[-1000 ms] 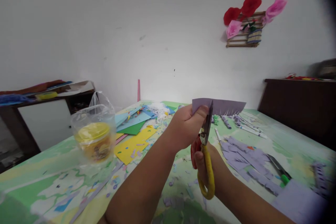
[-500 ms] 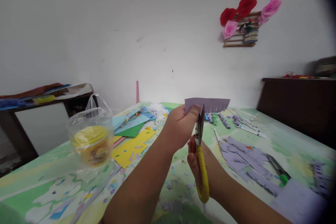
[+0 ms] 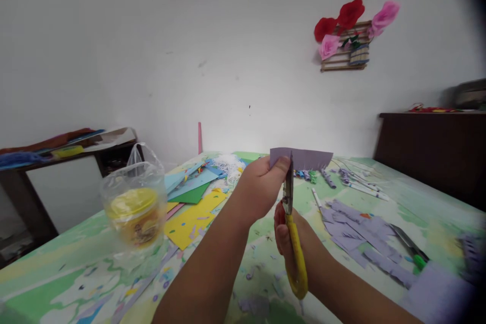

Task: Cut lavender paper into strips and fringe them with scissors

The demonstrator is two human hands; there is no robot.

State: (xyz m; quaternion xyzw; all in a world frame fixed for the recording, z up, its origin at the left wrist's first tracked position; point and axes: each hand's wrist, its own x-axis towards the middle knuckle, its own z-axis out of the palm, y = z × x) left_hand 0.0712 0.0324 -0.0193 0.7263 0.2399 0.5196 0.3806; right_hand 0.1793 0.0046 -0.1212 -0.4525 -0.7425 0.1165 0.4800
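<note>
A purple paper strip is pinched at its left end by my left hand, thumb in front. Small cuts fringe the strip's lower edge to the right of the thumb. My right hand is wrapped round the yellow handles of a pair of scissors, which point upward. Their metal blades stand against the paper right beside my left thumb and look nearly closed; whether paper lies between them is hard to see. Both hands are held above the table, close together.
On the patterned table stand a yellow-lidded tub in a clear bag and coloured paper sheets. To the right lie purple fringed strips, green-handled scissors and rolled paper pieces. Scraps litter the front.
The scissor blades have drawn closer together and stand slightly further left along the strip, nearer my thumb. The whole view has shifted a little. Both hands keep their grip.
</note>
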